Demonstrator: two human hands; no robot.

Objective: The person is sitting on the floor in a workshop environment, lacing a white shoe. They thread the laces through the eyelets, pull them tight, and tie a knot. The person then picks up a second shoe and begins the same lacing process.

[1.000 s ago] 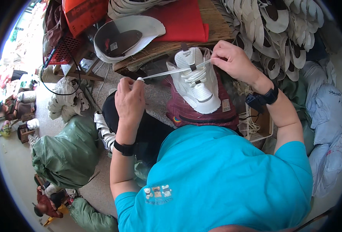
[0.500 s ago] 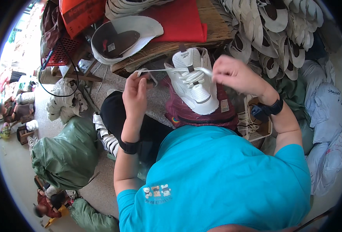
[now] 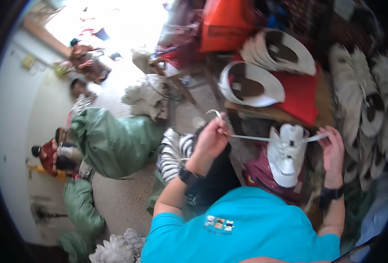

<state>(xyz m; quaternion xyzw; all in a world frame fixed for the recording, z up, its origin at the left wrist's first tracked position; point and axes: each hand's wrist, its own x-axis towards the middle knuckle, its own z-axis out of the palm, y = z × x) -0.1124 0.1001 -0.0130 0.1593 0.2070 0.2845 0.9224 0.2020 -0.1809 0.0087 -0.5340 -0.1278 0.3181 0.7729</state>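
Note:
A white sneaker (image 3: 285, 163) rests on a maroon cloth bundle (image 3: 262, 172) at my lap, its toe pointing toward me. To its left, my left hand (image 3: 213, 137) pinches one end of the white shoelace (image 3: 252, 138), with a loose tip curling above the fingers. That stretch of lace runs nearly straight to the shoe. On the other side, my right hand (image 3: 333, 150) is closed on the other lace end, which stretches from the shoe's top. Both hands are clear of the shoe itself. The picture is blurred, so the eyelets cannot be made out.
Ahead stands a wooden table (image 3: 323, 107) with red cloth and stacked white shoe uppers (image 3: 253, 85). More uppers (image 3: 369, 105) hang at the right. Green sacks (image 3: 117, 142) and striped white shoe pieces (image 3: 176, 149) lie on the left. People (image 3: 86, 59) sit farther off.
The view has swung left, so the shoe and table appear farther right. My hands have moved farther apart, each drawing its lace end outward from the shoe.

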